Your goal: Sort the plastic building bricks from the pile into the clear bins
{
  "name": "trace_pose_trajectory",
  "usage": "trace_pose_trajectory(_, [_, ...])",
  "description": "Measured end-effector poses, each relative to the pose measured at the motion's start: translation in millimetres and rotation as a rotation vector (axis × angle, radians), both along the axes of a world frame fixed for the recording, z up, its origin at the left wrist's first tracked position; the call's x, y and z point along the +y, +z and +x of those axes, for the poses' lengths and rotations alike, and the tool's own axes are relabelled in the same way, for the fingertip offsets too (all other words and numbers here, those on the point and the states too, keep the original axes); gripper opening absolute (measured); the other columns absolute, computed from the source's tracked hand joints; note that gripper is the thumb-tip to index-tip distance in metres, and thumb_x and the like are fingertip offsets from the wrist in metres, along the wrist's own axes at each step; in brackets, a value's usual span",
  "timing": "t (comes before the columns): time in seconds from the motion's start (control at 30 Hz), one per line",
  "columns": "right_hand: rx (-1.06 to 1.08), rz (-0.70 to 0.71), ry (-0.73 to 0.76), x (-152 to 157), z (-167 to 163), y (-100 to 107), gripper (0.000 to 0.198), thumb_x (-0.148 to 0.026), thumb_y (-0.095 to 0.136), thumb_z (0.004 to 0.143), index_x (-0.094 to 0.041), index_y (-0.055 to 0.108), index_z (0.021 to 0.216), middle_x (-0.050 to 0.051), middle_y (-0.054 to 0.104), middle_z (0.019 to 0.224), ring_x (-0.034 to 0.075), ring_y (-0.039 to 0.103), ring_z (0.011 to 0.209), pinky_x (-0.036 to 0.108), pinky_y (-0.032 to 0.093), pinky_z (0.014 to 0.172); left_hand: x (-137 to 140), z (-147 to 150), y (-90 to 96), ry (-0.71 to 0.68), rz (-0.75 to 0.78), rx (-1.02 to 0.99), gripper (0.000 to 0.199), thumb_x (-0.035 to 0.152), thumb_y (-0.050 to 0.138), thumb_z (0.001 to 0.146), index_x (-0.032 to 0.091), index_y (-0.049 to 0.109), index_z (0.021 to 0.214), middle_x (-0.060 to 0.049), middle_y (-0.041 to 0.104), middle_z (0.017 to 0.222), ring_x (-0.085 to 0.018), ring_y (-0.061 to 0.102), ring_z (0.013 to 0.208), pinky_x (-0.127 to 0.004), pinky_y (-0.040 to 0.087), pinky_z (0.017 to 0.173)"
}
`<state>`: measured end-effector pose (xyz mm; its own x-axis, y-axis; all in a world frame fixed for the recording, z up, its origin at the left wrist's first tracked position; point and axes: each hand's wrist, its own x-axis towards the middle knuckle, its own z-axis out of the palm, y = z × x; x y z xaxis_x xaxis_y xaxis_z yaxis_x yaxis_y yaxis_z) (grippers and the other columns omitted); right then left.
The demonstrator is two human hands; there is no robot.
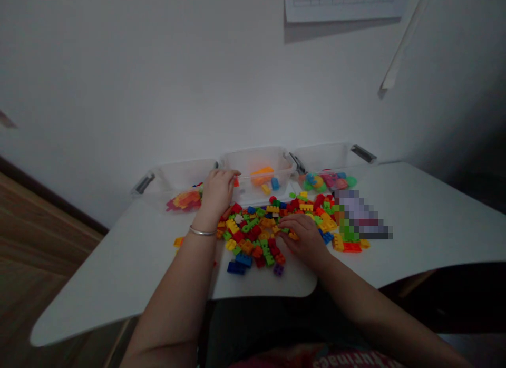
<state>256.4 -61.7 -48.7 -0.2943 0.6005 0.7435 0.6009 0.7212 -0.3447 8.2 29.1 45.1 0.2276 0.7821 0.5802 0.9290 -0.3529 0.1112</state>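
Note:
My left hand [219, 191], with a silver bangle at the wrist, is raised over the left side of the middle clear plastic bin [256, 154]. Its fingers are closed around a red toy brick [236, 181], of which only a small part shows. My right hand [306, 236] reaches into the right part of a heap of colourful toy bricks [253, 231]. Its thumb and fingers are spread around several orange and yellow bricks, touching the heap. Inside the middle bin lie an orange piece [263, 174] and a blue brick [275, 184].
A left bin [185, 170] contains red and orange pieces; a right bin [328, 154] contains multicoloured rounded pieces. A pixelated item [361, 215] lies right of the heap. The white table [427, 215] meets the wall behind the bins. A paper sheet [343, 1] hangs above.

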Motion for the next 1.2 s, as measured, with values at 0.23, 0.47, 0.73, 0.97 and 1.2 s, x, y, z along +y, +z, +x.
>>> trace_pose_trajectory(0.23, [-0.024, 0.002, 0.002, -1.6, 0.0, 3.8, 0.018, -0.015, 0.055, 0.086, -0.025, 0.065, 0.099, 0.007, 0.072, 0.098, 0.023, 0.065, 0.094, 0.041, 0.051, 0.086, 0.8, 4.0, -7.3, 0.001, 0.0, 0.056, 0.027, 0.034, 0.054, 0.09, 0.014, 0.066, 0.104, -0.015, 0.066, 0.108, -0.032, 0.054, 0.115, -0.049, 0.04, 0.105])
trace_pose_trajectory(0.47, [-0.043, 0.016, 0.015, -3.0, -0.3, 8.0, 0.02, -0.014, 0.053, 0.086, -0.024, 0.064, 0.098, 0.007, 0.072, 0.096, 0.023, 0.065, 0.091, 0.042, 0.051, 0.085, -3.6, -0.2, -7.5, -0.024, -0.016, 0.06, 0.045, 0.03, 0.055, 0.089, 0.018, 0.056, 0.132, -0.015, 0.055, 0.14, -0.034, 0.045, 0.133, -0.058, 0.028, 0.114])
trace_pose_trajectory(0.73, [-0.047, 0.059, 0.022, -3.5, -0.2, 9.9, 0.02, -0.013, 0.052, 0.085, -0.023, 0.064, 0.098, 0.007, 0.072, 0.094, 0.021, 0.065, 0.089, 0.04, 0.051, 0.084, -43.7, 11.9, 3.9, -0.024, 0.002, 0.023, 0.049, 0.032, 0.056, 0.09, 0.025, 0.052, 0.138, -0.01, 0.05, 0.147, -0.035, 0.039, 0.138, -0.065, 0.023, 0.113])
trace_pose_trajectory(0.97, [-0.021, 0.109, 0.027, -0.6, 0.1, 6.7, 0.02, -0.01, 0.055, 0.084, -0.022, 0.063, 0.098, 0.006, 0.071, 0.092, 0.021, 0.064, 0.087, 0.038, 0.051, 0.082, -84.5, 19.1, -19.1, -0.15, -0.169, 0.05, 0.028, 0.028, 0.057, 0.091, 0.023, 0.067, 0.116, -0.008, 0.069, 0.114, -0.027, 0.06, 0.106, -0.046, 0.046, 0.096])
trace_pose_trajectory(1.2, [-0.028, 0.096, 0.034, -1.7, -1.3, 6.9, 0.018, -0.01, 0.055, 0.085, -0.022, 0.062, 0.097, 0.006, 0.071, 0.093, 0.021, 0.064, 0.088, 0.038, 0.051, 0.082, -94.4, 22.2, -42.2, -0.16, -0.297, 0.134, 0.023, 0.029, 0.062, 0.089, 0.02, 0.071, 0.108, -0.008, 0.071, 0.104, -0.026, 0.061, 0.101, -0.044, 0.048, 0.094])
